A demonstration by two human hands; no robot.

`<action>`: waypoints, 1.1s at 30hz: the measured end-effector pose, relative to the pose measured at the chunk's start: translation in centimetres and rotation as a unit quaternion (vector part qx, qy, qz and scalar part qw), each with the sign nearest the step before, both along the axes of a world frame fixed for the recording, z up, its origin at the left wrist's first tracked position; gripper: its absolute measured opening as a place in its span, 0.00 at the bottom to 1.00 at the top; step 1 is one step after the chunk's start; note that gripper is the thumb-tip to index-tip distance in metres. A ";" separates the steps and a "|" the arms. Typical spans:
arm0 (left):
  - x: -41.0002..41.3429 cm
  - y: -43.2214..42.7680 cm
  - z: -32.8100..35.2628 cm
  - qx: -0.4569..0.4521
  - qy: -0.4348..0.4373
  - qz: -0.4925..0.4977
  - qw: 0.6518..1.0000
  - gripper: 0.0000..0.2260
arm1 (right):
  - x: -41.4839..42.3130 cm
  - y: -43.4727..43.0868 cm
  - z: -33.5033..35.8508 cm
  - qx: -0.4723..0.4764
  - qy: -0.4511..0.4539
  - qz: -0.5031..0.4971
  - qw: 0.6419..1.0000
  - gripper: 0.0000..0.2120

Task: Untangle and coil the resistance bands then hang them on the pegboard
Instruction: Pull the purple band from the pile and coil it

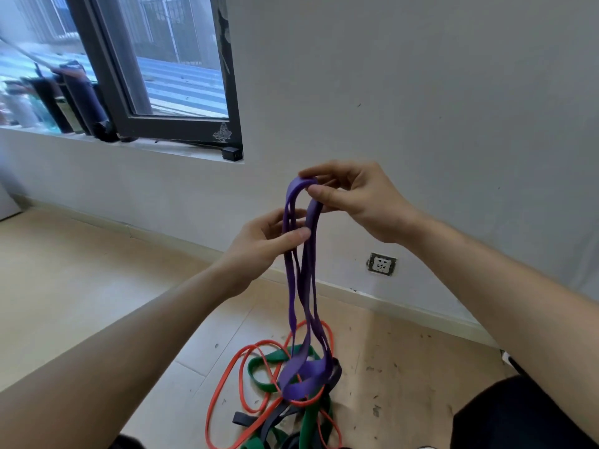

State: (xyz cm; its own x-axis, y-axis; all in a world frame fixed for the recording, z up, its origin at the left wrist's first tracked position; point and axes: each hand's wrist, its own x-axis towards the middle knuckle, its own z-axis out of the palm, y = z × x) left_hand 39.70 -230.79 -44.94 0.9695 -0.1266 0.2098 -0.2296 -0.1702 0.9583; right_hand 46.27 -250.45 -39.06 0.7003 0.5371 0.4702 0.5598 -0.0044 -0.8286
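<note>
Right hand [353,199] pinches the purple resistance band [303,273] at its top fold while left hand [269,241], just below, grips its limp, stretchy strands, likely best gathered there.

daylight from window [181,59] | soft shadows | edges bowed | left blurred

purple band [313,212]: flat, folded into several long strands, top bend raised at center, lower loops hanging down at pile | orange band [265,342]: thin, sprawled left | green band [308,422], dark band [241,419]: tangled on near floor
</note>
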 end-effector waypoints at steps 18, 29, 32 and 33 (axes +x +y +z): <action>0.8 -1.8 -1.3 0.125 0.018 -0.028 0.992 0.18 | 0.8 -3.3 2.6 -0.130 -0.105 -0.062 0.984 0.09; 1.8 0.6 -1.2 0.217 -0.041 -0.046 0.974 0.15 | 2.9 -5.4 1.5 -0.072 -0.023 -0.029 0.997 0.10; 2.2 1.9 -0.6 0.238 -0.030 -0.026 0.970 0.13 | 3.6 -6.6 0.9 -0.017 0.059 -0.018 0.998 0.10; 2.2 2.3 -0.4 0.237 -0.027 -0.017 0.971 0.12 | 3.9 -6.8 0.6 -0.005 0.085 -0.017 0.996 0.11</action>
State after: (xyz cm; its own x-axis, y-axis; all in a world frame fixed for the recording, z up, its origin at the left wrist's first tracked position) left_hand 41.93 -228.49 -45.33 0.9523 -0.2527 0.1710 -0.2907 -0.5813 0.7600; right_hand 50.16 -257.30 -38.51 0.7872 0.5162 0.3374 0.4106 -0.0305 -0.9113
